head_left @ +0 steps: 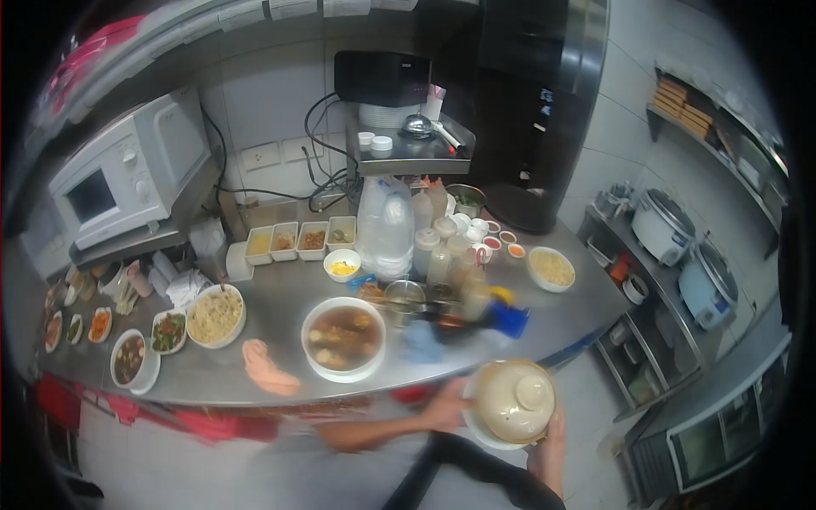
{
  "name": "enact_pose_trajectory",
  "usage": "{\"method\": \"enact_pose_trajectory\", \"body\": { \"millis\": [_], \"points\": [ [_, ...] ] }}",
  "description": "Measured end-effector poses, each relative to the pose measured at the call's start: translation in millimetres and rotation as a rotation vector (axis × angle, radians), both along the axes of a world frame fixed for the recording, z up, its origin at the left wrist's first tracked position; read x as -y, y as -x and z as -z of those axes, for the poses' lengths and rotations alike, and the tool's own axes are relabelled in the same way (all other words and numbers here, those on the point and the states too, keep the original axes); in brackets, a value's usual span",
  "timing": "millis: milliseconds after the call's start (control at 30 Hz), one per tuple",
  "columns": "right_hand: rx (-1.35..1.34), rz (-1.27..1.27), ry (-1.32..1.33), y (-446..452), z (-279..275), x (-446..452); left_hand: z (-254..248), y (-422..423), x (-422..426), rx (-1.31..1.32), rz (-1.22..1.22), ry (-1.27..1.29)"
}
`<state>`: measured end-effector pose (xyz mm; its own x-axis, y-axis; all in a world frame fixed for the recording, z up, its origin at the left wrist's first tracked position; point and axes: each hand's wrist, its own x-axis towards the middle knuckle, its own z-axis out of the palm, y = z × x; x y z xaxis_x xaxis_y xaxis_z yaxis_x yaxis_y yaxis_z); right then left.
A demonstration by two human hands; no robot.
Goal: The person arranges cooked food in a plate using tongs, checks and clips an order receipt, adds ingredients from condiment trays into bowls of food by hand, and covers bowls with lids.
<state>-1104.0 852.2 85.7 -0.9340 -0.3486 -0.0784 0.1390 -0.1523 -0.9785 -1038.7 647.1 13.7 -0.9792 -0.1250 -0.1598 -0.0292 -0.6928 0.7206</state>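
Observation:
A cream lidded clay pot sits on a white plate, off the counter's front edge at the lower right. My left hand grips its left side, at the plate. Around the right side my right hand is closed, its fingers partly hidden by the pot. The domed lid, with a round knob, is on the pot. Nearest on the counter are a blurred blue cloth and a large white bowl of brown soup.
Left on the steel counter are an orange cloth, a bowl of rice and side dishes. Squeeze bottles and sauce cups stand behind. A white microwave is at left; rice cookers stand on the right shelf.

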Motion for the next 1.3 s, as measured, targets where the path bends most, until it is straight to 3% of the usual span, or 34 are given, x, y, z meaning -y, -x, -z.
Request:
{"method": "enact_pose_trajectory", "body": {
  "millis": [167, 267, 433, 533, 567, 600, 633, 700, 733, 800, 933, 1000, 1100, 1167, 1200, 1300],
  "points": [
    [0.031, -0.016, 0.085, 114, 42, -41, 12, 92, -48, 0.081, -0.001, 0.023],
    [0.071, 0.07, 0.152, 175, 67, -51, 7, 146, -57, 0.062, 0.099, -0.142],
    [-0.085, 0.07, 0.118, 276, 95, -63, -41, 231, -66, 0.178, 0.147, -0.062],
    [-0.118, 0.026, 0.058, 327, 93, -54, 40, 310, -55, -0.677, -0.105, 1.17],
    [-0.108, 0.014, 0.016, 339, 91, -60, 36, 329, -64, -0.399, 0.116, 0.854],
    [-0.162, 0.084, -0.046, 363, 118, -69, 30, 347, -72, -0.043, 0.201, 0.302],
    [-0.128, 0.115, 0.029, 386, 143, -76, 23, 366, -81, 0.283, 0.116, -0.091],
    [-0.088, 0.158, -0.038, 406, 138, -76, 4, 385, -84, 0.356, 0.095, -0.009],
    [0.012, 0.147, 0.071, 425, 149, -79, 18, 405, -84, 0.339, 0.085, -0.057],
    [-0.065, 0.108, 0.053, 463, 162, -84, 30, 437, -86, 0.321, 0.08, -0.028],
    [-0.092, 0.122, 0.0, 534, 175, -82, -15, 478, -82, 0.233, 0.121, 0.152],
    [-0.099, 0.146, -0.063, 570, 174, -78, 2, 520, -78, 0.328, 0.135, 0.102],
    [-0.098, 0.115, -0.064, 629, 162, -60, 43, 558, -72, 0.471, -0.049, 0.077],
    [-0.139, 0.067, -0.005, 674, 172, -53, 49, 558, -67, 0.465, -0.134, 0.122],
    [-0.189, 0.036, -0.103, 693, 164, -43, 49, 550, -65, 0.441, -0.164, 0.156],
    [-0.151, 0.149, -0.174, 746, 174, -16, 39, 514, -58, 0.401, -0.142, 0.119]
  ]
}}
